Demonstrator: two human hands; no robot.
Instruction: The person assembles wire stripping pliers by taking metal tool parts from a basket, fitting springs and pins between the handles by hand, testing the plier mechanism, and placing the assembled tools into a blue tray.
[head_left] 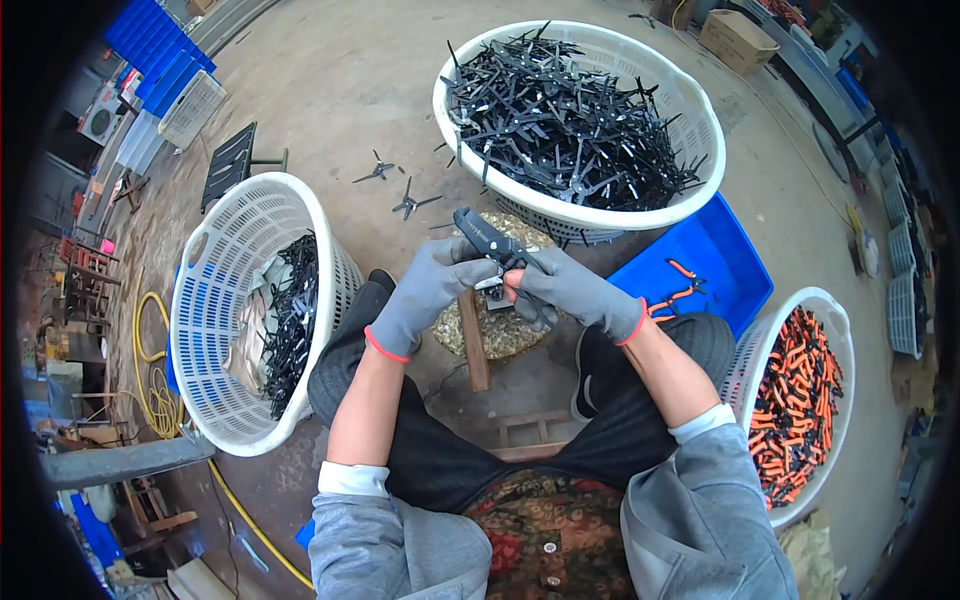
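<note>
My left hand (430,285), in a grey glove with a red cuff, is closed round the near part of a black hand tool (480,233) whose head points up and left. My right hand (575,290), gloved alike with bare fingertips showing, grips the tool's dark handles from the right. Both hands are close together above a round speckled block (512,335). A brown wooden bar (473,345) lies on the block and sticks out toward me. Small metal parts below the tool are partly hidden by my fingers.
A large white basket (705,95) of black pieces stands ahead. Another white basket (205,300) is at the left, and one with orange-black pieces (800,400) at the right. A blue tray (735,260) holds orange-handled pliers (685,290). Black pieces (410,203) lie on the floor.
</note>
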